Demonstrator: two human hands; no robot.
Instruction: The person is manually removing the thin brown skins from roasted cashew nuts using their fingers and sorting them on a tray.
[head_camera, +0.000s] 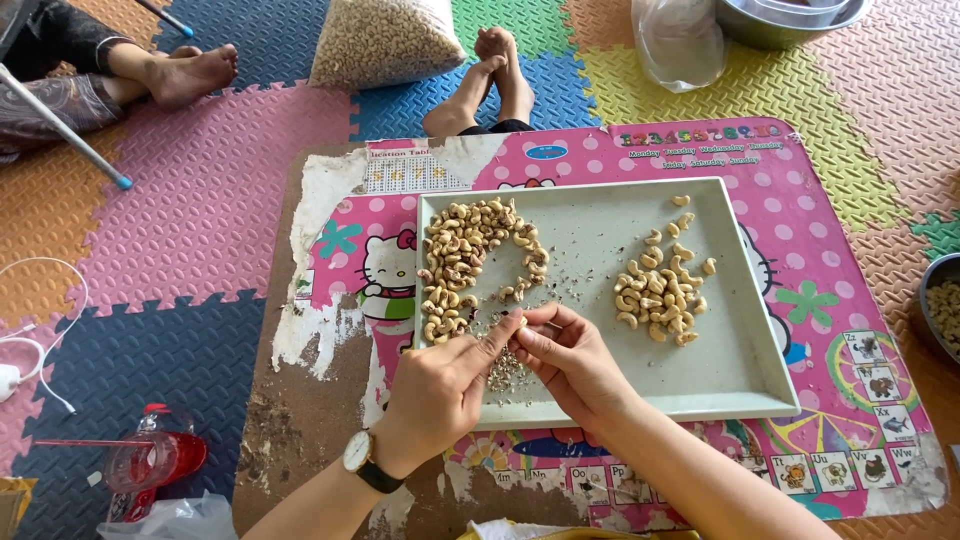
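- Two bare arms come up from the bottom edge, and the left one wears a watch (357, 452) with a dark strap.
- Far to the left, a red bottle (155, 462) lies on the foam floor mat (170, 200).
- Next comes the left hand (440, 385). Its fingers are closed in a pinch on one small cashew nut (519, 322).
- Just beside it, the right hand (570, 358) pinches the same nut, so both hands hold it together.
- That nut sits just above the near left part of the grey tray (740, 385), over a little heap of skin bits (503, 372).
- Most of the nut is hidden by fingertips, so I cannot tell which way its long side points.
- To peel it well, I think soft, small pinches are best, kept over the tray so the bits fall inside.
- Up and left in the tray is a pile of brownish nuts (460, 265).
- On the right is a pile of pale clean nuts (662, 290), well apart from the first.
- Under the tray is a pink board (860, 250).
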